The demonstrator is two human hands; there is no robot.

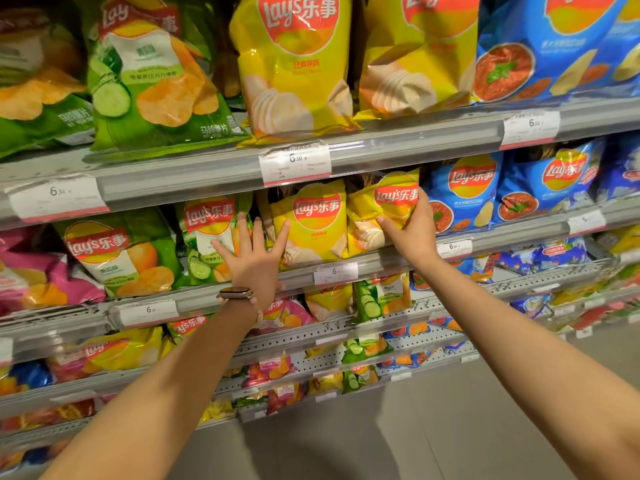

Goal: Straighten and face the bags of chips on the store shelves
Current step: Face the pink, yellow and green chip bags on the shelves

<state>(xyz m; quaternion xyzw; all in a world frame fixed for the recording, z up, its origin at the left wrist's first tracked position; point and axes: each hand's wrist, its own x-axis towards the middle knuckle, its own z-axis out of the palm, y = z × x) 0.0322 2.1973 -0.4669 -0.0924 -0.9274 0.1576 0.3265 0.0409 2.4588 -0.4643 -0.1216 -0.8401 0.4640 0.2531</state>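
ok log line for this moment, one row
left hand: open, on shelf front | right hand: grips tilted yellow bag | middle shelf | facing unfinished

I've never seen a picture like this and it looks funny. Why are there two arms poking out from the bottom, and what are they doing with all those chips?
The camera sits on a person's head and looks forward and down, so you see that person's own arms, as if you were them. They stand at store shelves full of chip bags.

The left hand, with a watch on its wrist, is spread flat; its fingers touch a green cucumber bag and a yellow bag. The right hand grips another yellow bag beside it, which leans a bit crooked. Blue bags stand to the right. White price tags hang on the shelf edges. The person is tidying the bags so they face forward.
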